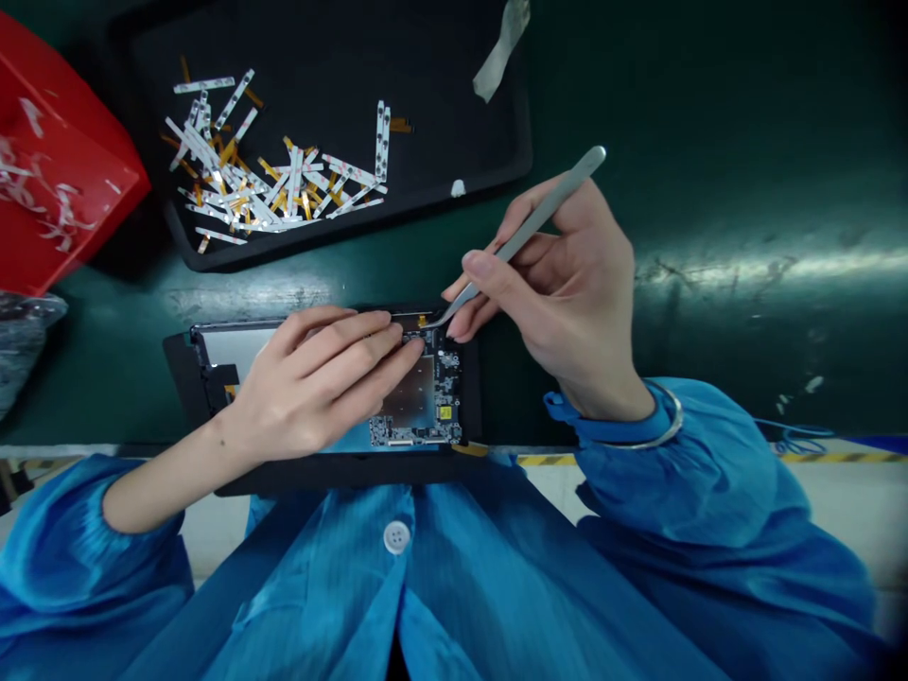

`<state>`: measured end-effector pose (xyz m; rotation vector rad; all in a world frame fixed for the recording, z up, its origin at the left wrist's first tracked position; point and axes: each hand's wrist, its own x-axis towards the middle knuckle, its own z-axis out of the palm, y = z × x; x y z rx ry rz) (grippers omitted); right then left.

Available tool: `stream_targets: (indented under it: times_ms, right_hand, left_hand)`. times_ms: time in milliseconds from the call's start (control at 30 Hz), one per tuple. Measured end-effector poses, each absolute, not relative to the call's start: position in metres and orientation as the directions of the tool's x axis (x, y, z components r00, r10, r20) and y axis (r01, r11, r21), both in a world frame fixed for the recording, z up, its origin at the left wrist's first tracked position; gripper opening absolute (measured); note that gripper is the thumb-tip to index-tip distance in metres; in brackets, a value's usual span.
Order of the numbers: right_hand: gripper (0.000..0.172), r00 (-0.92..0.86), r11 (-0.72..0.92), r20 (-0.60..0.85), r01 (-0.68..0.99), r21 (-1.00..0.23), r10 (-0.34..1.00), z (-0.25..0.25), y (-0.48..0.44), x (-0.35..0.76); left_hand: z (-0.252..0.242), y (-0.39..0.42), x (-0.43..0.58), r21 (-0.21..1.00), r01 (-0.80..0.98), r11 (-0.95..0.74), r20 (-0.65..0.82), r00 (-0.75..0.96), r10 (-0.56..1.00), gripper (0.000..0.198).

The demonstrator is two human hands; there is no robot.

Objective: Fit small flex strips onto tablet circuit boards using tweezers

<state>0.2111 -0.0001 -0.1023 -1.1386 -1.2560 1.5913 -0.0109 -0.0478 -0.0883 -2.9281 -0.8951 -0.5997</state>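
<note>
My right hand (578,293) grips metal tweezers (543,214) like a pen, their bent tip pointing down and left. The tip meets or nearly meets a small orange flex cable (422,321) at the far edge of an opened tablet-like device (237,345). My left hand (319,383) lies across this device, fingers stretched out and its fingertips near the flex cable. A circuit board (448,378) with a yellow square shows to the right of the fingers. The left palm hides the middle of the device, which rests on a black pad (284,476) at the table's near edge.
Beyond the device, a black tray (454,85) holds a heap of white strips (284,184) with orange tails. A red bin (78,189) with white scraps stands at the left, near a clear plastic bag (25,340). Tape (502,52) sticks to the tray's right side.
</note>
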Motion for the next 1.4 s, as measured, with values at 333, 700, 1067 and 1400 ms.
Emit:
stream_targets:
  times_ms: [333, 700, 1067, 1400]
  right_hand:
    - [0.033, -0.254, -0.128, -0.111, -0.048, -0.991, 0.961, -0.1023, 0.0008, 0.2087]
    - [0.030, -0.248, -0.104, -0.100, -0.002, -0.995, 0.964, -0.1061, 0.0020, 0.2103]
    - [0.029, -0.247, -0.100, -0.101, 0.019, -0.995, 0.964, -0.1043, 0.0020, 0.2105]
    - [0.030, -0.274, -0.081, -0.070, -0.029, -0.996, 0.959, -0.1027, 0.0027, 0.2080]
  left_hand:
    - [-0.0826, -0.0518, -0.0080, 0.035, 0.566, -0.823, 0.306, 0.778, 0.548, 0.029]
    - [-0.0869, -0.0527, -0.0112, 0.090, 0.555, -0.827, 0.324, 0.769, 0.551, 0.031]
    - [-0.0847, -0.0524, -0.0102, 0.091, 0.557, -0.826, 0.319, 0.769, 0.554, 0.032]
    - [-0.0833, -0.0527, -0.0110, 0.094, 0.565, -0.820, 0.320, 0.763, 0.562, 0.030]
